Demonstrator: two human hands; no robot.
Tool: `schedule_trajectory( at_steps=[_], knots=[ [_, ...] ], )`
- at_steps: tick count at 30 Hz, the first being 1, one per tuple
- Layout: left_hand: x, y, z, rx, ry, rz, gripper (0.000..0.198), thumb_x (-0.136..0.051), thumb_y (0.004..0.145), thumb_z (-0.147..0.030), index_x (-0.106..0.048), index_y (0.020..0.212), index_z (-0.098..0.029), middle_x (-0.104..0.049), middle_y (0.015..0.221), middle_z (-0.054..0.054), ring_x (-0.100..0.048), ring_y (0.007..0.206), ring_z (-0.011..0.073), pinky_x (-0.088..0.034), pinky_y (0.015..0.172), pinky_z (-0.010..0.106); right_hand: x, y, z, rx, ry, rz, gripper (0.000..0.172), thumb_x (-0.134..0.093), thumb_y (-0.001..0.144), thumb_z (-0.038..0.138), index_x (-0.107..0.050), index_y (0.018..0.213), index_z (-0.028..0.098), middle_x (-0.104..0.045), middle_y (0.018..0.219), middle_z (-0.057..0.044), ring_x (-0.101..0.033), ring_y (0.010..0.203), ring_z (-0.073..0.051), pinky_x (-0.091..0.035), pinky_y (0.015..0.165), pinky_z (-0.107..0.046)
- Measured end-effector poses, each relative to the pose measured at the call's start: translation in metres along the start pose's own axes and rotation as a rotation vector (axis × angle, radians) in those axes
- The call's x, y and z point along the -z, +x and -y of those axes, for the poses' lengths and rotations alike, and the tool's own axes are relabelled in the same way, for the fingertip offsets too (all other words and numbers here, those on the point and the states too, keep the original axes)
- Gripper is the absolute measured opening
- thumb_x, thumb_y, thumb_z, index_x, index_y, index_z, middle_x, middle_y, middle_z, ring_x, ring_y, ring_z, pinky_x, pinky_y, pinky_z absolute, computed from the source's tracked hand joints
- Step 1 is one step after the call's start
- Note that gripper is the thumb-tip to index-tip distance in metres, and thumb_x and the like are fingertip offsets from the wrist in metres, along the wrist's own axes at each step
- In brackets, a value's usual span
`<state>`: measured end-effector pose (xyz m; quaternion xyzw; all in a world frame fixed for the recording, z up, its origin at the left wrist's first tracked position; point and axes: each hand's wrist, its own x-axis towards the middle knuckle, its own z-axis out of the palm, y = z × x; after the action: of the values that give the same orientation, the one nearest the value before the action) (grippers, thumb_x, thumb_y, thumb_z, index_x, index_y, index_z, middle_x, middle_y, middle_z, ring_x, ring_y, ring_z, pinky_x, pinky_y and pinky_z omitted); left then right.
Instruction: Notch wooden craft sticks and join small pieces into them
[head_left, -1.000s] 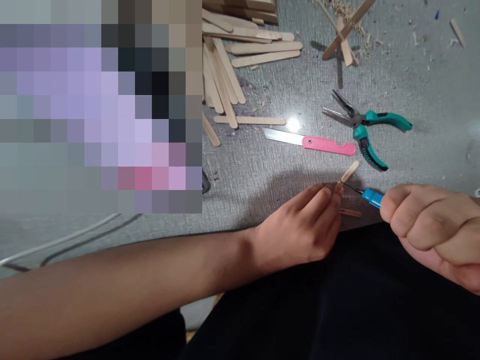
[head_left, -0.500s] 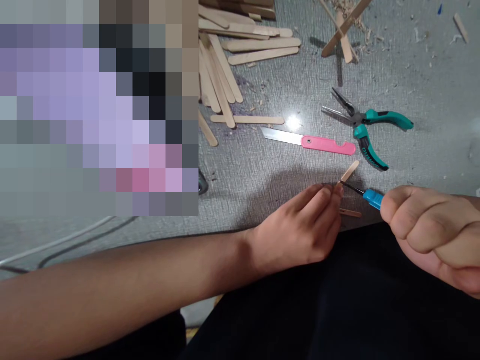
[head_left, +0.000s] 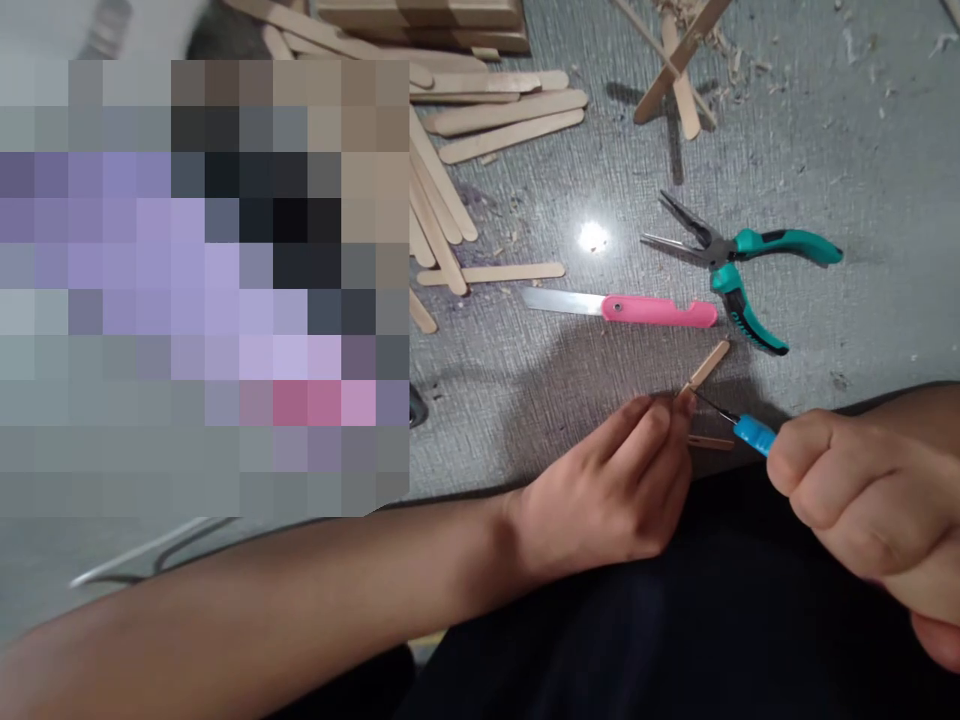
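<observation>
My left hand point(head_left: 611, 475) is closed, pinching a small wooden craft stick point(head_left: 709, 366) whose upper part sticks out past the fingertips. My right hand point(head_left: 862, 500) makes a fist around a blue-handled tool point(head_left: 754, 435) with a thin dark metal shaft. The shaft's tip meets the stick right beside my left fingertips; how deep it goes, I cannot tell. Under the left fingers lies another short stick point(head_left: 712, 442) with a slit-like mark, partly hidden by the hand.
Beyond my hands lie a pink-handled knife point(head_left: 660, 311) with its blade out and spread teal-handled pliers point(head_left: 724, 252). Loose craft sticks point(head_left: 510, 112) are heaped at the back left. Crossed sticks point(head_left: 679, 75) stand among shavings at the back. A pixelated patch hides the left side.
The view has shifted, so the table things appear lower. My right fist has dropped slightly and the tool slants more steeply. Its tip stays at the stick in my left hand.
</observation>
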<state>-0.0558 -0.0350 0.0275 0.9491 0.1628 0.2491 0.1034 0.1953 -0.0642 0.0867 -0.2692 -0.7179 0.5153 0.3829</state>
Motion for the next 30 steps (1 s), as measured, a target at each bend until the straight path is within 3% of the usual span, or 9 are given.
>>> schedule_trajectory(
  at_steps=[2, 4, 11, 15, 20, 25, 30],
  knots=[
    [0.001, 0.000, 0.000, 0.001, -0.001, 0.015, 0.018, -0.065, 0.100, -0.006, -0.080, 0.101, 0.002, -0.084, 0.112, 0.023, -0.080, 0.085, 0.0255, -0.069, 0.078, 0.035, 0.005, 0.007, -0.002, 0.065, 0.045, 0.064, 0.060, -0.037, 0.116, 0.031, -0.037, 0.057, 0.021, -0.046, 0.054, 0.007, -0.037, 0.047, -0.010, -0.046, 0.060, -0.035],
    [0.003, -0.001, -0.001, 0.000, -0.011, 0.026, 0.015, -0.068, 0.099, -0.007, -0.080, 0.099, 0.002, -0.084, 0.113, 0.026, -0.078, 0.080, 0.0244, -0.067, 0.071, 0.034, 0.007, 0.012, -0.001, 0.056, 0.049, 0.045, 0.063, -0.037, 0.116, 0.029, -0.036, 0.054, 0.019, -0.046, 0.053, 0.006, -0.038, 0.047, -0.009, -0.046, 0.060, -0.035],
    [0.006, -0.001, -0.001, -0.020, -0.020, 0.041, 0.015, -0.069, 0.098, -0.006, -0.080, 0.100, 0.003, -0.082, 0.115, 0.029, -0.079, 0.080, 0.0266, -0.067, 0.070, 0.035, -0.001, -0.008, 0.011, -0.154, 0.073, -0.081, 0.055, -0.043, 0.115, 0.039, -0.038, 0.064, 0.021, -0.048, 0.055, 0.006, -0.048, 0.054, -0.011, -0.054, 0.074, -0.037],
    [0.007, 0.001, -0.001, -0.018, -0.012, 0.057, 0.017, -0.066, 0.099, -0.005, -0.080, 0.102, 0.003, -0.083, 0.113, 0.027, -0.080, 0.082, 0.0266, -0.067, 0.070, 0.034, -0.001, -0.009, 0.011, -0.140, 0.101, -0.021, 0.058, -0.040, 0.116, 0.040, -0.035, 0.062, 0.021, -0.040, 0.054, 0.007, -0.039, 0.050, -0.010, -0.049, 0.071, -0.036],
    [0.006, 0.001, 0.000, -0.026, 0.005, 0.058, 0.017, -0.067, 0.099, -0.005, -0.081, 0.102, 0.004, -0.083, 0.113, 0.028, -0.079, 0.080, 0.0263, -0.067, 0.070, 0.034, -0.001, 0.002, 0.011, -0.162, 0.118, 0.004, 0.066, -0.039, 0.116, 0.038, -0.035, 0.054, 0.018, -0.039, 0.052, 0.005, -0.042, 0.053, -0.010, -0.049, 0.071, -0.035],
    [0.006, 0.000, -0.001, -0.032, 0.028, 0.058, 0.017, -0.065, 0.100, -0.005, -0.080, 0.102, 0.003, -0.084, 0.110, 0.025, -0.076, 0.081, 0.0243, -0.066, 0.068, 0.033, -0.005, 0.002, 0.003, -0.021, 0.111, 0.012, 0.066, -0.040, 0.115, 0.029, -0.038, 0.050, 0.019, -0.039, 0.054, 0.005, -0.036, 0.053, -0.011, -0.048, 0.066, -0.035],
    [0.005, 0.000, 0.000, -0.051, 0.078, 0.062, 0.019, -0.064, 0.103, -0.007, -0.080, 0.104, 0.002, -0.083, 0.106, 0.023, -0.071, 0.078, 0.0213, -0.065, 0.068, 0.032, -0.020, 0.007, -0.024, 0.268, 0.133, -0.082, 0.064, -0.050, 0.110, 0.029, -0.036, 0.048, 0.021, -0.030, 0.057, 0.005, -0.025, 0.050, -0.012, -0.029, 0.051, -0.038]
  ],
)
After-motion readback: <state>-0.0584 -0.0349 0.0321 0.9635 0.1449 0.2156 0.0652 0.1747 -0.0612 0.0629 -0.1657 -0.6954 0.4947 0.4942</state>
